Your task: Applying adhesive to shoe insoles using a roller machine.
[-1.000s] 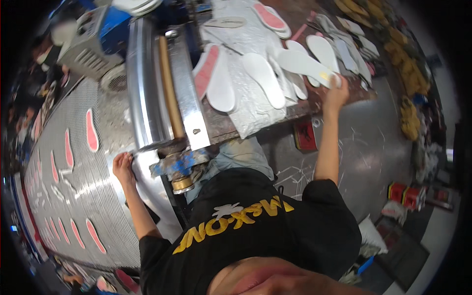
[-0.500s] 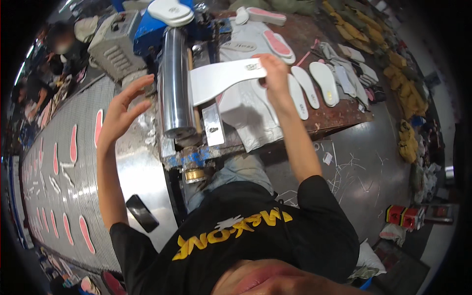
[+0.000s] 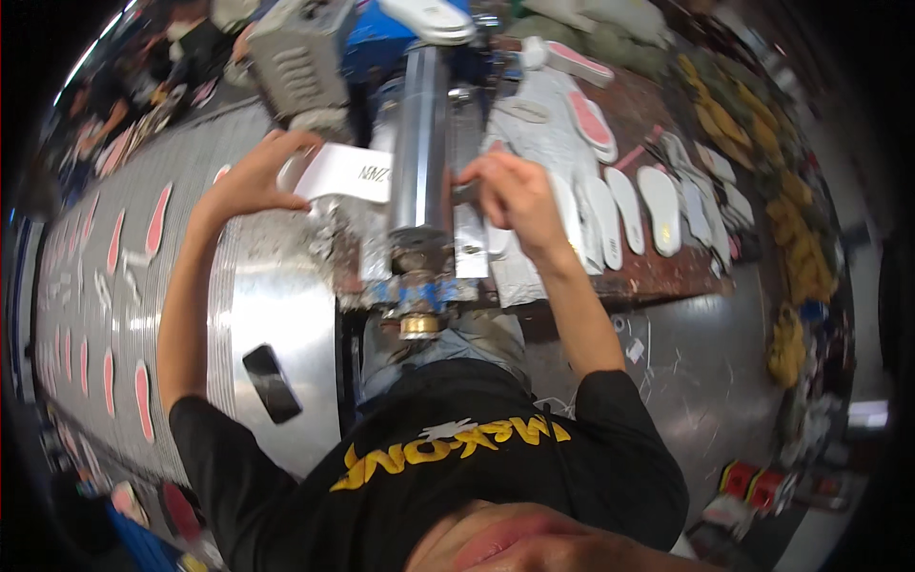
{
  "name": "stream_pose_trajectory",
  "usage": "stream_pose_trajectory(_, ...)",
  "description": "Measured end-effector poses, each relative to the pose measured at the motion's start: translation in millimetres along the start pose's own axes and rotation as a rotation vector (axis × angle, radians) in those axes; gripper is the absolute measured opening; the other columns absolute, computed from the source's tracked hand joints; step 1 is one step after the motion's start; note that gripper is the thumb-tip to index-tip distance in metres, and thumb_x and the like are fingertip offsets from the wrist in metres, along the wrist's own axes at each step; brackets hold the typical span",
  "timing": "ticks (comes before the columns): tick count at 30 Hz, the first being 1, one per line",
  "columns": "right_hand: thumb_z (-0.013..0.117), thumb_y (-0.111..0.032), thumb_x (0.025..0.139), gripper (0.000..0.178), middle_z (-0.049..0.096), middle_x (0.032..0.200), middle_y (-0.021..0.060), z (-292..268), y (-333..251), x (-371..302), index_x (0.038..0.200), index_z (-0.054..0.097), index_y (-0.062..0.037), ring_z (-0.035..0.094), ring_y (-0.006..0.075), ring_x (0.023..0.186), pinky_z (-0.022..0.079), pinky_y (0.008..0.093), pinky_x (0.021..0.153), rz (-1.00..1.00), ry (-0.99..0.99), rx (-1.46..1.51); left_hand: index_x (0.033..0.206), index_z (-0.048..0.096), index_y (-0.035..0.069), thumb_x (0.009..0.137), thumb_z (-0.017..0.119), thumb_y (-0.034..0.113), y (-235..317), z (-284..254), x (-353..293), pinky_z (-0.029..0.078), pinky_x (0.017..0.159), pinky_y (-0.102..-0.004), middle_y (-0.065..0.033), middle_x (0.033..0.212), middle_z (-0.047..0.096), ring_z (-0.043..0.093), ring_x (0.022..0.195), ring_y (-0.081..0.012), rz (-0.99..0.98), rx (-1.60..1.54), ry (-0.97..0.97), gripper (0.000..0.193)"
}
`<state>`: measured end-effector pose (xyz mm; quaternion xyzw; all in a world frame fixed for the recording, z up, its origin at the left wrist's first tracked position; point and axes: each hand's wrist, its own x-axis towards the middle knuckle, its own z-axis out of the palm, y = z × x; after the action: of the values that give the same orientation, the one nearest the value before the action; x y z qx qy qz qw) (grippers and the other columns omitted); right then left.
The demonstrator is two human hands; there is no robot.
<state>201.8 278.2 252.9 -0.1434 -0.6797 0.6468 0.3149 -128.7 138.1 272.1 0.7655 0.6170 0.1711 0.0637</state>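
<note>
Left of upper centre, a white insole [image 3: 350, 173] stuck out beside the metal roller [image 3: 420, 143] toward the left hand [image 3: 250, 181], whose fingers curved around its end, grip unclear, while the right hand [image 3: 517, 197] curled, contents uncertain, close enough that straying fingertips could have been pinched.

The shiny cylindrical metal roller [image 3: 420, 153] is in front of the person [image 3: 429, 419]. The white flat insole [image 3: 348, 173] is directly at its left. Farther left, narrow pink insoles [image 3: 109, 381] lie on the grey ribbed belt [image 3: 133, 315]. Right of the roller, white oval insoles [image 3: 660, 210] are on the brown worktable [image 3: 662, 275]. The black rectangular phone [image 3: 272, 383] is on the smooth metal plate [image 3: 281, 310]
</note>
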Motion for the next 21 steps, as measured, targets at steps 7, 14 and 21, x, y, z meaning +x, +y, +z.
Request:
stream_pose_trajectory(7,0.046,-0.023,0.097,0.027,0.034,0.048,-0.0031,-37,22,-30,0.088,0.056,0.0004,0.025,0.0046,0.039,0.018,0.0209,0.036,0.092,0.286,0.259,0.144,0.028,0.011,0.072,0.075,0.036,-30,79,-106,0.046,0.088,-0.0314,-0.0101,0.122,0.055,0.055,0.103,-0.0172,-0.557,-1.239,0.160,0.089)
stream_pose_trajectory(14,0.043,-0.021,0.098,0.027,0.035,0.049,-0.0021,-65,56,-52,0.087,0.055,0.0001,0.025,0.0047,0.040,0.019,0.0208,0.037,0.175,0.364,0.326,0.138,0.030,0.009,0.086,0.059,0.008,-13,134,-177,0.042,0.100,-0.0472,-0.0154,0.135,0.042,0.049,0.120,-0.0320,-0.393,-1.840,0.893,0.059)
stream_pose_trajectory(21,0.044,-0.021,0.098,0.025,0.036,0.050,-0.0027,-63,76,-57,0.088,0.056,-0.0008,0.027,0.0046,0.041,0.020,0.0204,0.038,0.219,0.327,0.341,0.125,0.038,-0.003,0.090,0.053,0.009,-38,173,-241,0.037,0.105,-0.0484,-0.0177,0.128,0.044,0.044,0.122,-0.0346,-0.556,-2.021,1.330,0.040)
